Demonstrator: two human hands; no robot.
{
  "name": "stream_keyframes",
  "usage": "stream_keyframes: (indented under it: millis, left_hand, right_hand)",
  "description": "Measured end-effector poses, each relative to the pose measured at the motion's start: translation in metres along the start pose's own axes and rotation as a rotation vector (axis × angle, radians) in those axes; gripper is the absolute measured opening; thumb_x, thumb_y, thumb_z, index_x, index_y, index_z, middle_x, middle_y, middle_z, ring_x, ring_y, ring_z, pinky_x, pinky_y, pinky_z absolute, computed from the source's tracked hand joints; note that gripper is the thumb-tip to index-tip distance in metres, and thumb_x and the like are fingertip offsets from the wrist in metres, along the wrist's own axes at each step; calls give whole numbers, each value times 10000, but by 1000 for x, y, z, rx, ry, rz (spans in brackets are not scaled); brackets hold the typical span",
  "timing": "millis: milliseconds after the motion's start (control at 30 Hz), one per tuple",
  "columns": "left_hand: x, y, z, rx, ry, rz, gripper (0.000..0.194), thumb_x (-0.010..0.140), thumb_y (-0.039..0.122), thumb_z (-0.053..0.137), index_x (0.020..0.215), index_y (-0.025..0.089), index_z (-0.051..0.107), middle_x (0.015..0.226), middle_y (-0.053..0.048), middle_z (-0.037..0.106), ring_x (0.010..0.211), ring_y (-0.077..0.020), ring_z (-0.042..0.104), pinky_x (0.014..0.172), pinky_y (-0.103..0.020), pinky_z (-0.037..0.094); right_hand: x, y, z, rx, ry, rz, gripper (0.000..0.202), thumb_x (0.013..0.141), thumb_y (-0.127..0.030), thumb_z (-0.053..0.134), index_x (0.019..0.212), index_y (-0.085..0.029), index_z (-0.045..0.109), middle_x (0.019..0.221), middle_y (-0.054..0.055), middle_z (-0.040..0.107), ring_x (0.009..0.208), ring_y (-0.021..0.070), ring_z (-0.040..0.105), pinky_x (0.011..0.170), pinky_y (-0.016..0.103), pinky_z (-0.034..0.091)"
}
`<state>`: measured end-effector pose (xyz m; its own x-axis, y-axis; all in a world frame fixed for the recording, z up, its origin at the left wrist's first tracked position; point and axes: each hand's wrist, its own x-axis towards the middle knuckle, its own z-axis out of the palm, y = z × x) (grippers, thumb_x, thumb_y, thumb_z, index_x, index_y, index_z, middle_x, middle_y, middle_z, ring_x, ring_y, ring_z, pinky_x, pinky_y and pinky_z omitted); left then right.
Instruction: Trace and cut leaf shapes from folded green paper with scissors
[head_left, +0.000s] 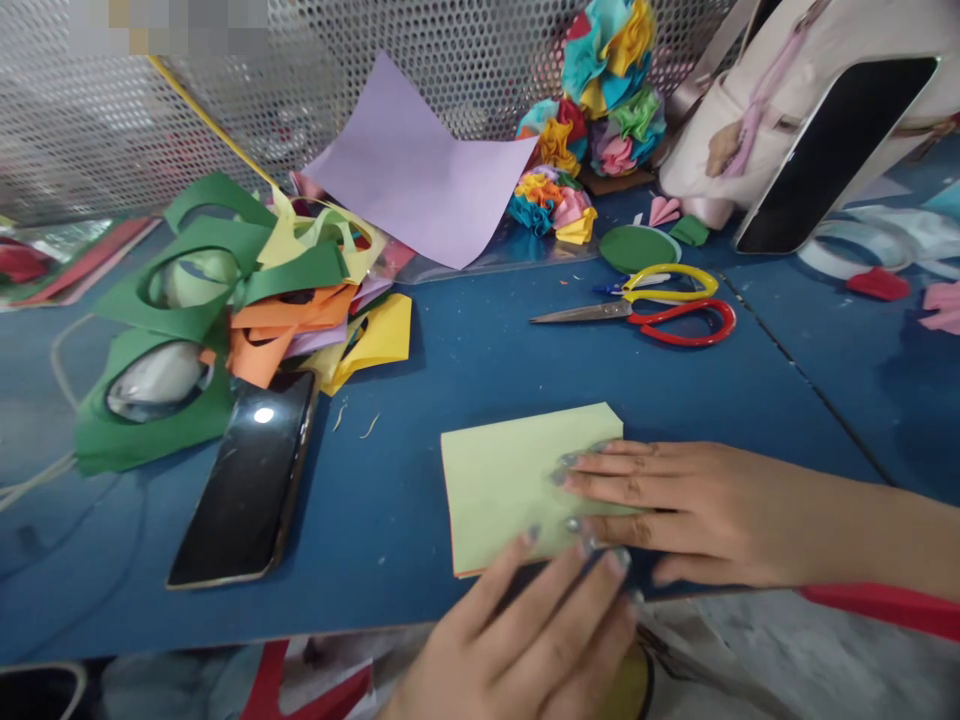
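Note:
A pale green folded paper (510, 480) lies flat on the blue table, with a thin orange edge showing along its lower left side. My right hand (690, 505) rests on its right part, fingers stretched out and palm down. My left hand (532, 630) is at the paper's lower edge by the table's front, fingers spread and slightly blurred. Whether the left fingertips press on the paper or hover just over it is hard to make out. Beyond the paper lie scissors (637, 310) with one yellow and one red handle loop.
Left of the paper are a dark phone (244, 480) and cut green paper scraps (150, 390). Behind sit a purple sheet (427, 170) and colourful paper flowers (607, 60). Another phone (840, 150) leans against a white bag (705, 160). Tape rolls (855, 245) lie at right.

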<state>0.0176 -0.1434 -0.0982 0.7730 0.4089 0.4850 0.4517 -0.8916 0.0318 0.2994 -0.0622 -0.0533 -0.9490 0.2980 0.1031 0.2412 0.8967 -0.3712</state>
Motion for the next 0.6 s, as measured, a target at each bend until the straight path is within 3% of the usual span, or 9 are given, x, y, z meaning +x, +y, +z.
stream_keyframes:
  millis: [67, 133, 267, 333, 433, 600]
  left_hand:
    - [9, 0, 0, 60, 17, -46, 430, 1077, 173, 384, 1442, 111, 603, 1532, -112, 568, 1445, -291, 506, 1244, -448, 354]
    - [17, 1, 0, 102, 37, -87, 447, 1069, 113, 345, 1430, 44, 600, 1478, -154, 611, 1411, -293, 545, 1229, -421, 374]
    - [23, 0, 1, 125, 77, -103, 465, 1062, 69, 304, 1374, 33, 647, 1391, -135, 682, 1336, -249, 621, 1225, -378, 378]
    - [23, 0, 2, 141, 79, -94, 460, 1063, 70, 311, 1361, 45, 661, 1386, -125, 687, 1322, -244, 632, 1229, -373, 371]
    - [21, 1, 4, 167, 78, -83, 468, 1070, 77, 299, 1360, 48, 665, 1386, -122, 688, 1316, -241, 636, 1239, -375, 358]
    - [19, 1, 6, 192, 65, -83, 391, 1065, 135, 436, 1384, 50, 647, 1407, -130, 671, 1346, -260, 610, 1258, -399, 328]
  right_hand:
    - [0, 0, -5, 96, -11, 29, 529, 1033, -387, 580, 1473, -93, 567, 1590, 169, 468, 1527, 270, 371, 1250, 464, 332]
    - [-2, 2, -12, 226, -23, 69, 544, 1027, -416, 582, 1484, -121, 565, 1588, 162, 478, 1523, 267, 383, 1250, 466, 329]
    - [-13, 4, -25, 401, 60, 204, 447, 1087, -330, 437, 1506, -234, 560, 1547, 72, 569, 1467, 196, 483, 1211, 361, 417]
    - [-16, 5, -27, 282, 101, 230, 485, 1089, -346, 423, 1559, -242, 483, 1578, 63, 536, 1507, 203, 425, 1243, 392, 374]
    - [-14, 3, -17, 11, 62, 174, 707, 1049, -467, 512, 1648, -183, 265, 1645, 112, 429, 1556, 260, 333, 1299, 500, 238]
    - [-7, 2, 6, -179, 72, 151, 854, 1010, -540, 560, 1650, -106, 197, 1670, 159, 363, 1536, 288, 378, 1286, 500, 280]
